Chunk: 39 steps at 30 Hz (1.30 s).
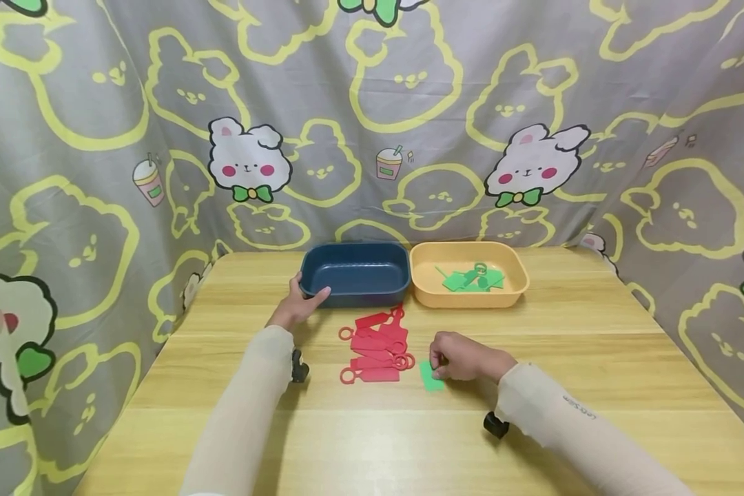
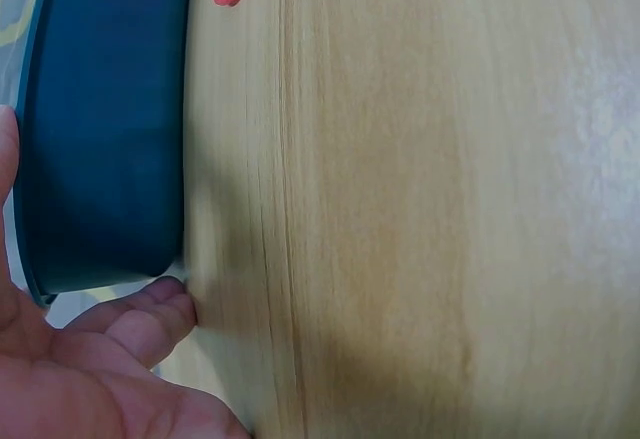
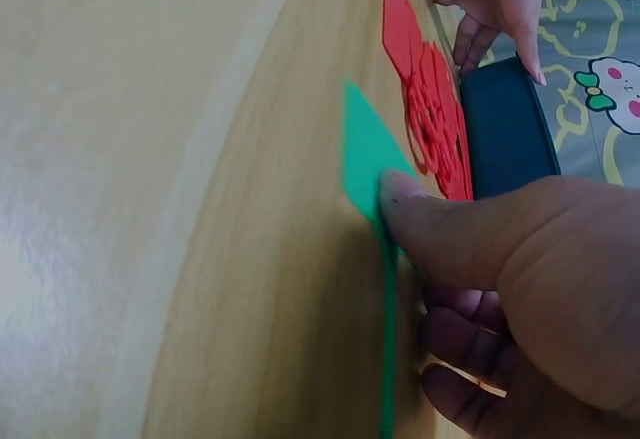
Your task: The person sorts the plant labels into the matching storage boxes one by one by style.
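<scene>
My right hand (image 1: pixel 465 357) pinches a flat green plastic tag (image 1: pixel 430 377), thumb on its face, low over the table right of the red pile. In the right wrist view the thumb (image 3: pixel 430 221) presses on the tag (image 3: pixel 368 154), and a narrow green strip runs down from it. My left hand (image 1: pixel 297 303) rests with spread fingers at the left front corner of a dark blue basin (image 1: pixel 359 301), which holds nothing. Several red tags with ring ends (image 1: pixel 381 375) lie in a loose pile in front of the basin, between the hands.
A yellow basin (image 1: pixel 471 301) stands against the blue one on its right, with several green tags (image 1: pixel 474 279) inside. Both stand at the far edge of the wooden table (image 1: pixel 372 441), before a patterned grey curtain (image 1: pixel 335 83).
</scene>
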Motion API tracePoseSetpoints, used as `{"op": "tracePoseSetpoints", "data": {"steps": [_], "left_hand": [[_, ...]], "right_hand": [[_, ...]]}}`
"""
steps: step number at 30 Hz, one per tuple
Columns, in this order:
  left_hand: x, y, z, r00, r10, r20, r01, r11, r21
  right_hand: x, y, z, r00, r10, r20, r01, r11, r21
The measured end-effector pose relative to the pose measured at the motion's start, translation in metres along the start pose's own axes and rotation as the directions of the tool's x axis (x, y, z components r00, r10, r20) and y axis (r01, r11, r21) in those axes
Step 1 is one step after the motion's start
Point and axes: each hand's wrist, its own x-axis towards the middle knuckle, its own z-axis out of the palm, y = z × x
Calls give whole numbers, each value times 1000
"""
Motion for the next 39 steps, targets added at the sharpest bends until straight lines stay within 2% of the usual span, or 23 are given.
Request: {"op": "tracePoseSetpoints", "data": {"steps": [5,9,16,24,30,39], "left_hand": [[-1,-1,1,1000,-24,4,24,1000,13],[3,2,1,1000,-5,-5,5,1000,-6],[4,3,0,1000,-20,1,20,1000,7],[4,2,0,1000,-14,5,14,1000,-14],[4,1,2,1000,-17,15,17,999,-37],[5,1,2,1000,-27,14,27,999,-36]], "right_hand": [[-1,1,1,999,30,16,-30,999,23],[1,1,-3,998,67,13,-68,997,33],[3,1,-4,998,54,14,-54,999,1],[4,1,-4,995,98,6,-99,995,26],[4,3,-6,997,69,20,-69,997,17],[7,6,-6,998,58,-26,-58,998,5]]}}
